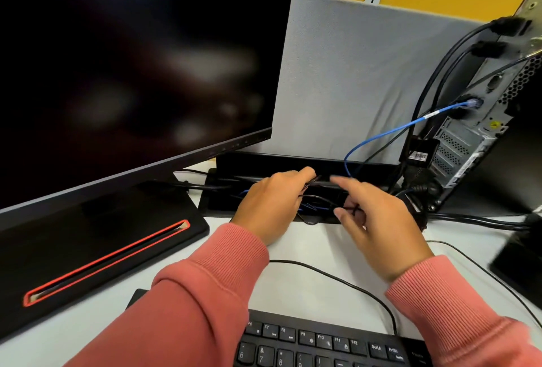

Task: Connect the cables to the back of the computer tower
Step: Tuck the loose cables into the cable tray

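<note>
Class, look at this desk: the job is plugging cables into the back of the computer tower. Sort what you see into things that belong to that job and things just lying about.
Belongs to the job:
computer tower
blue cable, already plugged in
thin black cables held by the left hand and right hand

Just lying about:
monitor
keyboard
grey partition

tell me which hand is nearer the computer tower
Right. The right hand is over the cable tray just left of the computer tower base, thin black cable at its fingers. The left hand is farther left, gripping that cable.
</note>
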